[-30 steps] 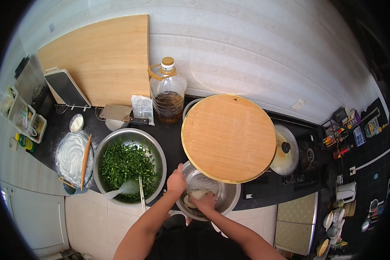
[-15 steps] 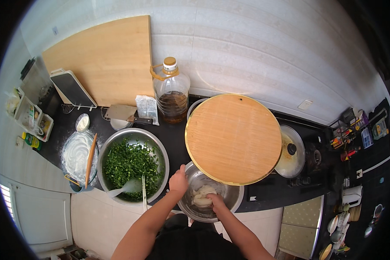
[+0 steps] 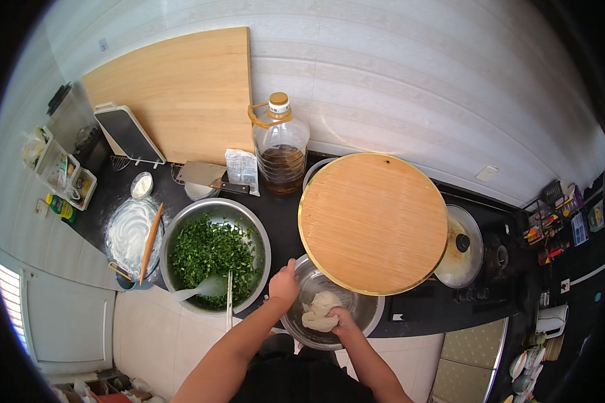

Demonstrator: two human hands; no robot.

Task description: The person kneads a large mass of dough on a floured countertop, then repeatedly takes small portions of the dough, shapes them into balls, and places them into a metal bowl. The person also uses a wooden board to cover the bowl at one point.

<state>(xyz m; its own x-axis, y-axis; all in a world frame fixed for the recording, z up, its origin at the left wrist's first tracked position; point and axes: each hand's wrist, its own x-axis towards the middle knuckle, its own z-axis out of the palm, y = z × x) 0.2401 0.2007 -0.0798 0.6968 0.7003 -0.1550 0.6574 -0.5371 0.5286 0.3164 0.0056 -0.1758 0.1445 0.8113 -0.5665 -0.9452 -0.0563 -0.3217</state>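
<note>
A white packet and a clear bottle stand at the back of the black surface; the packet's print is too small to read. Pale dough is within the metal bowl, its right side clamped by the fingers of the right hand. The left hand is at the bowl's left rim; whether its fingers are closed cannot be told.

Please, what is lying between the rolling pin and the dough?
In the head view, the metal bowl of chopped greens, then the left hand, lie between the rolling pin and the dough.
</note>
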